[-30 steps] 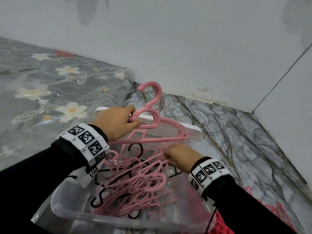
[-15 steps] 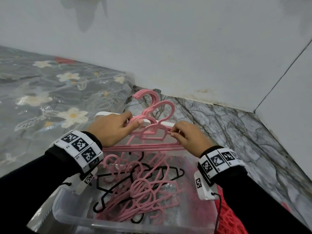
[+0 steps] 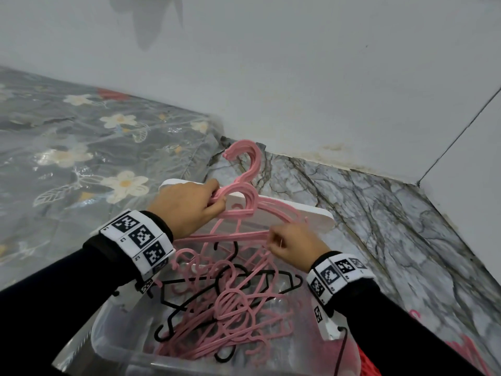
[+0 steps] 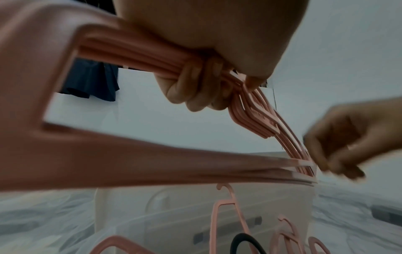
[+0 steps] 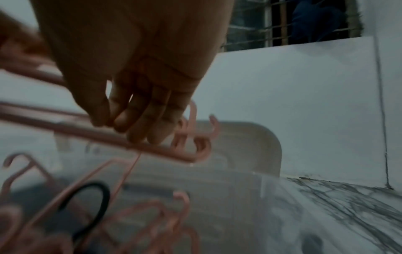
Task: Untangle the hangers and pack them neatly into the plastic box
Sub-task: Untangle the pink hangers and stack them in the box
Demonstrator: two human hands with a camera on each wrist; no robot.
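Observation:
My left hand (image 3: 217, 202) grips a stack of pink hangers (image 3: 242, 144) by their necks and holds it upright over the far end of the clear plastic box (image 3: 108, 321). The left wrist view shows the fingers (image 4: 206, 89) curled round the stacked hangers (image 4: 130, 55). My right hand (image 3: 273, 240) pinches the stack's lower bars at their right end. In the blurred right wrist view its fingertips (image 5: 139, 135) lie on the bars (image 5: 163, 151). A tangle of pink hangers (image 3: 233, 308) and a few black hangers (image 3: 235, 267) lies loose in the box.
The white lid (image 3: 311, 218) stands behind the box's far end. A plastic-covered floral sheet (image 3: 81, 158) lies to the left, marble floor (image 3: 379, 226) to the right, white walls behind. Something red and netted (image 3: 366, 367) and more pink hangers (image 3: 461, 348) lie at bottom right.
My right hand rose from the box to the stack's necks beside the left hand, then dropped to the right end of the lower bars. The left hand kept its grip.

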